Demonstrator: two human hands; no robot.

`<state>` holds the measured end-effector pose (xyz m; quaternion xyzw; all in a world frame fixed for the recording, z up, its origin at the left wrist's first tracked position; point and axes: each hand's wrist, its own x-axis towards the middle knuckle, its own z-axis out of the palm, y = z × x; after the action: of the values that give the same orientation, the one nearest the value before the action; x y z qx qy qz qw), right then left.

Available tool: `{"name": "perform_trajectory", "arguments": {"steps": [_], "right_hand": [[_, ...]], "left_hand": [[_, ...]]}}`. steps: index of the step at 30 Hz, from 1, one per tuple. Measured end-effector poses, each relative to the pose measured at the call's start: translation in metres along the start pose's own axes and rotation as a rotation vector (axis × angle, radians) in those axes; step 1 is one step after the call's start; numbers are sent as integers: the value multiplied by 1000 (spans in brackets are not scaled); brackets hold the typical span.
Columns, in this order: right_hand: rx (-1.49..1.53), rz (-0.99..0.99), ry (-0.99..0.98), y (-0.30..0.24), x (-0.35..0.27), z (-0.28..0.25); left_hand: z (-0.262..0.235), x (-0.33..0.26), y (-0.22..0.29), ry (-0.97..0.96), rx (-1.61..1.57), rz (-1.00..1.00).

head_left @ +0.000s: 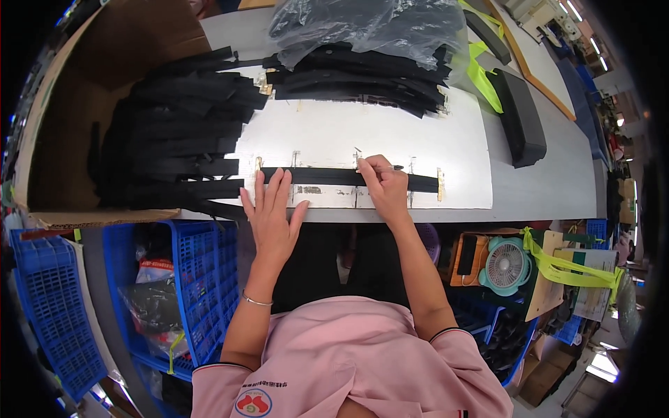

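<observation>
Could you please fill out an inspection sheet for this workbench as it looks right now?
Surface: grey table with a white board on it.
Job's things: black strip flat across the board; pen at the strip.
Clutter: strip pile at left, strip stack under a plastic bag, black block.
Hands: left hand flat on the strip; right hand holds the pen.
Cables: nothing seen.
Surroundings: blue crates, fan.
</observation>
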<state>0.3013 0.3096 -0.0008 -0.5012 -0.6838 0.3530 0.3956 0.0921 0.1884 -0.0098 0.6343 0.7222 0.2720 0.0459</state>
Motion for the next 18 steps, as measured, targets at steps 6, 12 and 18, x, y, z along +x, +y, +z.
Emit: {"name": "perform_trajectory", "arguments": {"steps": [6,12,18], "right_hand": [[-70,-37,13,5,1,3],[-183,-108,42,4,0,2],[-173,-154,33,4,0,3]], "left_hand": [[-3,2,1,-8,-4,-4],[2,7,23,76,-81,20],[31,34,66,86,-490,102]]}}
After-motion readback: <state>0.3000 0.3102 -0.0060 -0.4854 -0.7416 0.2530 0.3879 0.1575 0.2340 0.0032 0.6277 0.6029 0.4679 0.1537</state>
